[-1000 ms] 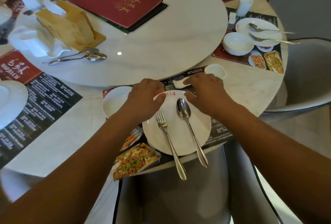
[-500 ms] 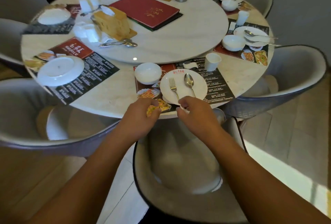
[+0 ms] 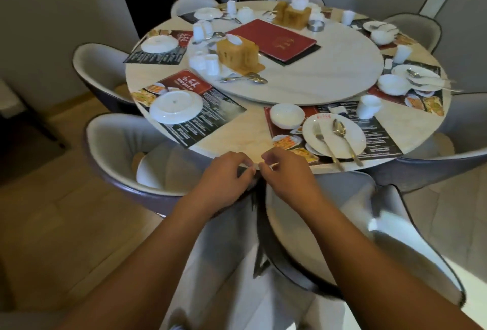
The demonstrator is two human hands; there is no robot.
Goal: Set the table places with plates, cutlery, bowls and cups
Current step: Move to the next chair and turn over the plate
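Note:
At the table's near right, a white plate lies on a placemat and carries a fork and a spoon. A white bowl sits to its left and a white cup behind it to the right. To the left lies another place with only a white plate on its placemat. My left hand and my right hand hover side by side at the table's near edge, between the two places. Their fingers are loosely curled and hold nothing.
The marble turntable carries a red menu, a wooden tissue box, spare white cups and loose cutlery. Grey chairs stand close below my hands. Further set places ring the far and right rim.
My hands have left the plate and drawn back to the table's near edge. The view has pulled away and shifted left, so the whole table now shows.

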